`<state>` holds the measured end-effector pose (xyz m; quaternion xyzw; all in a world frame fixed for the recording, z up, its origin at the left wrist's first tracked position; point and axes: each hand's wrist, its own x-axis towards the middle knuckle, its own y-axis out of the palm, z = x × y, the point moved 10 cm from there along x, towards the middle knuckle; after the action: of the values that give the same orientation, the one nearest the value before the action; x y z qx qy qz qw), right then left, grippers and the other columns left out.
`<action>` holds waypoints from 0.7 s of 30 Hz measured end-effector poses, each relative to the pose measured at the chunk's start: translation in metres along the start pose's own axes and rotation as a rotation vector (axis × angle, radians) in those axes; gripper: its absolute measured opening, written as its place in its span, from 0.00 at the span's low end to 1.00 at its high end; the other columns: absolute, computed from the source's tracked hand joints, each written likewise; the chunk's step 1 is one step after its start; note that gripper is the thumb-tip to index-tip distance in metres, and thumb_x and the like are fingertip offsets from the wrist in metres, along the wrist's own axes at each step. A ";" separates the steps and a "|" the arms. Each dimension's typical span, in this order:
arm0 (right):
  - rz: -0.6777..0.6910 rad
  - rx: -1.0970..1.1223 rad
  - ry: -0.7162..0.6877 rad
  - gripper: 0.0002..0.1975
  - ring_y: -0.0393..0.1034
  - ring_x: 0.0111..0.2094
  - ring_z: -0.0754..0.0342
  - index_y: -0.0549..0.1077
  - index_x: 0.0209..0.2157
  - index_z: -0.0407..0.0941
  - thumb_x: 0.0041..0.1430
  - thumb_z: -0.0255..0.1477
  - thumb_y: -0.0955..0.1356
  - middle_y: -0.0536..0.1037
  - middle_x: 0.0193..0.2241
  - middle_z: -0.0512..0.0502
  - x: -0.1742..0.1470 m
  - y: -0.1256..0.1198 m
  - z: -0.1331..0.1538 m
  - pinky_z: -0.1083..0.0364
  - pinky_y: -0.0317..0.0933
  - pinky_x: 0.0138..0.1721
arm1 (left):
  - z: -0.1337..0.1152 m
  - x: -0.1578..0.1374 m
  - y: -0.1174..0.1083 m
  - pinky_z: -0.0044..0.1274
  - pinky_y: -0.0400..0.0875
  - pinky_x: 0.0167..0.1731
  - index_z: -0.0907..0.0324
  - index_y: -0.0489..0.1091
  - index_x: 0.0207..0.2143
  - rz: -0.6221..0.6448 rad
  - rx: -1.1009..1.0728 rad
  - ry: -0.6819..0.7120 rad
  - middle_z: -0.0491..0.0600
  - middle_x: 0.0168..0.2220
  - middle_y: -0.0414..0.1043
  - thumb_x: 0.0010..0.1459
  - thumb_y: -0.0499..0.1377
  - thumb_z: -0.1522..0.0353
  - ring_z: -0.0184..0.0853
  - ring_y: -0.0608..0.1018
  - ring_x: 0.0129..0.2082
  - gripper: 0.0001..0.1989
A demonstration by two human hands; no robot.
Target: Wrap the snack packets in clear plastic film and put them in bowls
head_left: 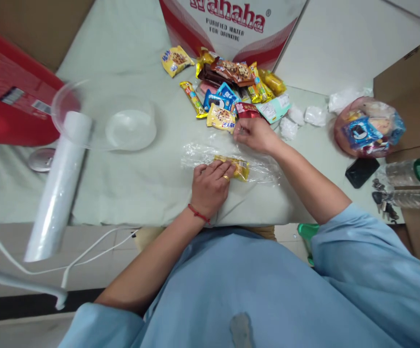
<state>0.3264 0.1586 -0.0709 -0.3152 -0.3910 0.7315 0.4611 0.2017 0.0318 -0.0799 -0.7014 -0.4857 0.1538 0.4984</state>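
Note:
A crumpled sheet of clear plastic film (264,171) lies in front of me near the table's front edge. On it rests a yellow snack packet (241,169), partly covered by my left hand (211,186), whose fingers bend over it and press it down. My right hand (255,135) is closed in a pinch at the film's far edge, beside a yellow cookie packet (221,117); its fingertips are partly hidden. Just beyond lies a pile of wrapped snacks, with a blue packet (219,100), a brown packet (233,71) and a red packet (248,110).
On the left stand a clear plastic bowl (132,128), a white roll (59,188) overhanging the edge, and a red container (10,92). A printed carton (231,29) stands behind the snacks. Rightward are a filled pink bowl (343,128), a black object (362,172), keys (387,205) and bottles (401,172).

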 end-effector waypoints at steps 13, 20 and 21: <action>0.264 -0.388 -0.126 0.31 0.67 0.47 0.45 0.52 0.75 0.59 0.76 0.28 0.58 0.73 0.51 0.41 -0.097 0.061 0.059 0.54 0.54 0.36 | 0.068 -0.016 -0.035 0.37 0.76 0.59 0.53 0.80 0.42 -0.243 -0.592 -0.193 0.47 0.48 0.84 0.67 0.53 0.68 0.39 0.83 0.53 0.15; 0.218 -0.393 -0.060 0.30 0.64 0.49 0.43 0.57 0.73 0.61 0.75 0.26 0.58 0.72 0.52 0.40 -0.098 0.064 0.062 0.53 0.54 0.34 | 0.117 -0.036 -0.042 0.57 0.50 0.70 0.64 0.72 0.53 -0.343 -0.197 -0.701 0.64 0.66 0.68 0.69 0.55 0.49 0.56 0.58 0.73 0.27; 0.214 -0.387 -0.055 0.30 0.64 0.49 0.43 0.58 0.73 0.61 0.75 0.27 0.59 0.71 0.52 0.40 -0.098 0.063 0.063 0.53 0.55 0.34 | 0.113 -0.030 -0.037 0.56 0.49 0.71 0.63 0.73 0.50 -0.320 -0.187 -0.699 0.66 0.67 0.66 0.65 0.60 0.49 0.58 0.56 0.74 0.26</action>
<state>0.2842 0.0339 -0.0839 -0.4177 -0.5007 0.6960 0.3008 0.0887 0.0704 -0.1081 -0.5647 -0.7412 0.2588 0.2545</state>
